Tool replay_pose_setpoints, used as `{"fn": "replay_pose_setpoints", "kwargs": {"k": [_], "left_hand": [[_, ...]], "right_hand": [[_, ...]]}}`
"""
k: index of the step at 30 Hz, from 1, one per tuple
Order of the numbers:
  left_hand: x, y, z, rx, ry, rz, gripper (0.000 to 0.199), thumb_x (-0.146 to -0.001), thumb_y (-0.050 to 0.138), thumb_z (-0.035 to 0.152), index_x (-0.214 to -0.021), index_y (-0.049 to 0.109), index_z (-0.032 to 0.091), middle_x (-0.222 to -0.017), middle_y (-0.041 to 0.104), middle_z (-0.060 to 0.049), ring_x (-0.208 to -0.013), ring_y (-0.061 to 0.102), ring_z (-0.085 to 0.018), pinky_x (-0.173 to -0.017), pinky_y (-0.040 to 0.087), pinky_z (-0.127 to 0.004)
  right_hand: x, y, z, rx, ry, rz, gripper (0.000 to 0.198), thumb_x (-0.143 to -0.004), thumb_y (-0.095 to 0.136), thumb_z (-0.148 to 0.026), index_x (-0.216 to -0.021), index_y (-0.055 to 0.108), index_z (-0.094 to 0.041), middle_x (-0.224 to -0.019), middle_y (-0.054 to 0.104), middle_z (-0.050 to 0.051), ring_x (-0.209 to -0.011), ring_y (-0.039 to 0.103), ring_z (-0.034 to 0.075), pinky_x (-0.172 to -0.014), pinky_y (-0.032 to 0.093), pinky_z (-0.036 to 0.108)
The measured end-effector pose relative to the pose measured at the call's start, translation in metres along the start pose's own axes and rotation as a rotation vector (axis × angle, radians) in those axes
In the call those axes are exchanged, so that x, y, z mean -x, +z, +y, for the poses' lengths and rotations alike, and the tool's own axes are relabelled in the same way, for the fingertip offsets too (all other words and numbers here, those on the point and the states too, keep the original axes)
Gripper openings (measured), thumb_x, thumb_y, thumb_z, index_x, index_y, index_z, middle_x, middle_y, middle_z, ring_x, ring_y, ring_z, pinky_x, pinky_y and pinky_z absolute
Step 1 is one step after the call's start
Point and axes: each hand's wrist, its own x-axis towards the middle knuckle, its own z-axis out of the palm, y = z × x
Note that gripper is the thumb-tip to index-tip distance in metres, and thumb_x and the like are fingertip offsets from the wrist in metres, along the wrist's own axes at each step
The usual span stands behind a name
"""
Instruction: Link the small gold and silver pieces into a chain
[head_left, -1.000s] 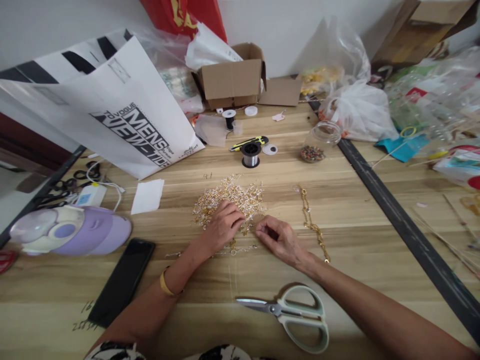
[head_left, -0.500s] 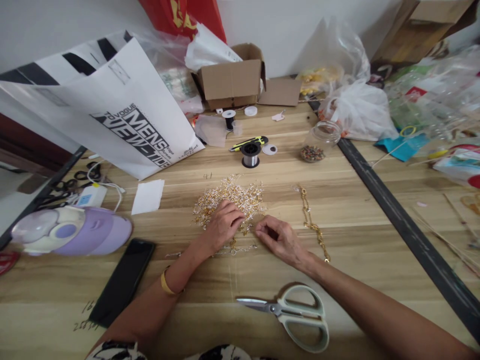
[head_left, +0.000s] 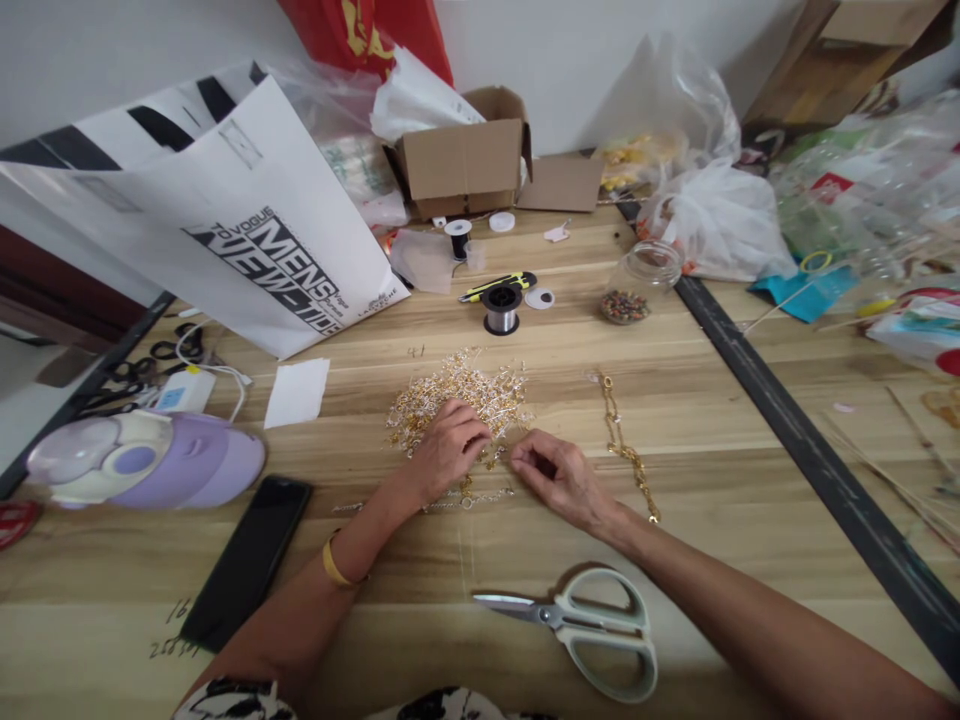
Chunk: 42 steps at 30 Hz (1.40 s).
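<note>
My left hand (head_left: 450,452) rests at the front of a heap of small gold and silver jewellery pieces (head_left: 495,390), its fingers curled and closed together near the heap's right side. Just right of it, my right hand (head_left: 559,478) is closed in a pinch low over the table. Whatever lies between either hand's fingertips is too small to make out. A few gold bits lie between the hands. Partly covered by my left wrist, a thin silver chain (head_left: 491,497) stretches along the table. A gold chain (head_left: 626,453) lies to the right of my right hand.
Large scissors (head_left: 592,625) lie in front of my right forearm. Left are a black phone (head_left: 247,560) and a purple bottle (head_left: 187,462). Behind the heap stand a wire spool (head_left: 502,312), a yellow cutter (head_left: 480,290) and a jar of beads (head_left: 634,290).
Both hands stay in nearly the same place and pose. Only a very slight shift of the fingertips and of the camera view shows.
</note>
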Motion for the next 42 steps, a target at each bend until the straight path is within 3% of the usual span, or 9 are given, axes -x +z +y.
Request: {"fn": "replay_pose_setpoints", "kwargs": {"k": [21, 42], "left_hand": [[-0.002, -0.015, -0.012, 0.041, 0.010, 0.039, 0.008, -0.083, 0.058, 0.013, -0.077, 0.063, 0.016, -0.077, 0.065, -0.003, -0.082, 0.052, -0.018, -0.079, 0.043, -0.034], [0.001, -0.018, -0.004, -0.146, 0.052, -0.126, 0.019, -0.088, 0.052, 0.019, -0.077, 0.066, 0.015, -0.080, 0.059, -0.006, -0.091, 0.047, -0.021, -0.083, 0.042, -0.034]], "right_hand": [[0.000, 0.000, 0.002, 0.006, 0.007, 0.001, 0.008, -0.084, 0.054, -0.020, -0.078, 0.058, -0.016, -0.067, 0.053, 0.000, -0.056, 0.044, 0.010, -0.051, 0.034, 0.021], [0.000, -0.001, -0.001, -0.007, 0.039, -0.020, 0.009, -0.085, 0.054, -0.021, -0.080, 0.058, -0.016, -0.066, 0.053, -0.001, -0.056, 0.044, 0.010, -0.051, 0.034, 0.021]]}}
